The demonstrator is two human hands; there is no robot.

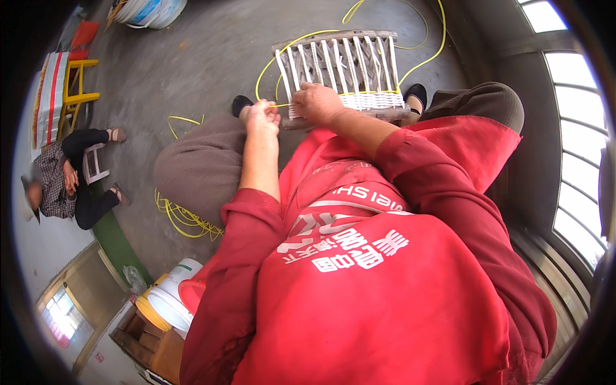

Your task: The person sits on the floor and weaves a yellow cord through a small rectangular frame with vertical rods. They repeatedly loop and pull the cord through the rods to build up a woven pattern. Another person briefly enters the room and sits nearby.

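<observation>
A wooden frame strung with white strips stands on the floor between my feet. Its near edge carries a tight white weave. A yellow cord runs across the strips just above that weave and loops out over the floor on both sides. My left hand, just off the frame's left side, pinches the cord between thumb and fingers. My right hand lies over the left part of the weave, touching the strips; its fingertips are partly hidden, so whether it grips anything cannot be told.
Coiled yellow cord lies beside my left knee. Buckets and a wooden box stand at the lower left. Another person sits on a stool at the far left, near a yellow stand. Barred windows line the right.
</observation>
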